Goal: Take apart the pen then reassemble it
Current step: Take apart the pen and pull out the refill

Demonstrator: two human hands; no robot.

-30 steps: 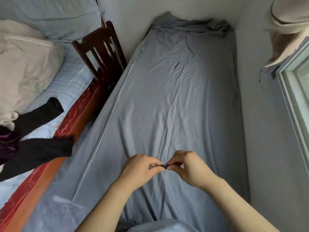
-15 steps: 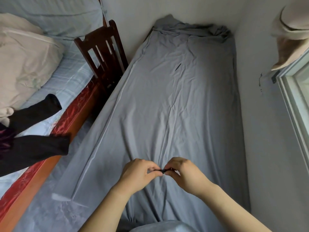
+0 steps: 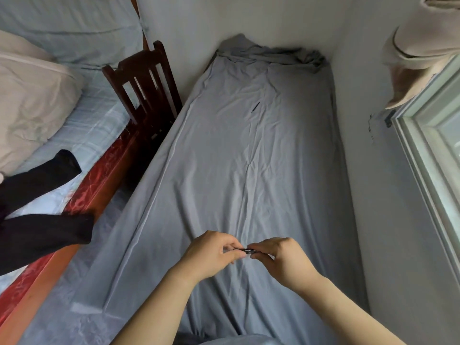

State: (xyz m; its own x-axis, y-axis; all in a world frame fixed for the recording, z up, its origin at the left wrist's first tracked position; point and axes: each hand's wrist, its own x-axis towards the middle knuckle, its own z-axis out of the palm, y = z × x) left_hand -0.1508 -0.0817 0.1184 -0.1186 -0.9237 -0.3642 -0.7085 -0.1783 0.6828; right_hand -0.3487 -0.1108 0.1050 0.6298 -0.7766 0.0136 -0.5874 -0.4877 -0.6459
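one long, narrow mattress (image 3: 261, 170) fills the middle of the view, covered in a thin grey sheet, smooth-looking but crossed by fine creases and bunched into a soft heap at the far end against the pale wall. to its left stands a second bed (image 3: 82, 135) with a glossy reddish wooden side rail and a pale blue checked sheet; on it lie a plump cream pillow (image 3: 32, 105) and some limp black fabric (image 3: 42, 217). a dark wooden chair (image 3: 146, 88) with a slatted back stands between the two beds. at the right edge is a pale window frame (image 3: 433, 158), with a beige cloth (image 3: 423, 46) hanging above it.

near the bottom, two bare forearms reach in over the grey sheet. the left hand (image 3: 211, 257) and right hand (image 3: 283, 260) face each other, fingertips pinched onto the opposite ends of a slim black pen (image 3: 246, 250), held level just above the sheet. the barrel carries a small pale marking, too tiny to read. far up the mattress lies a small dark sliver (image 3: 255, 106), thin and slanted; what it is cannot be told
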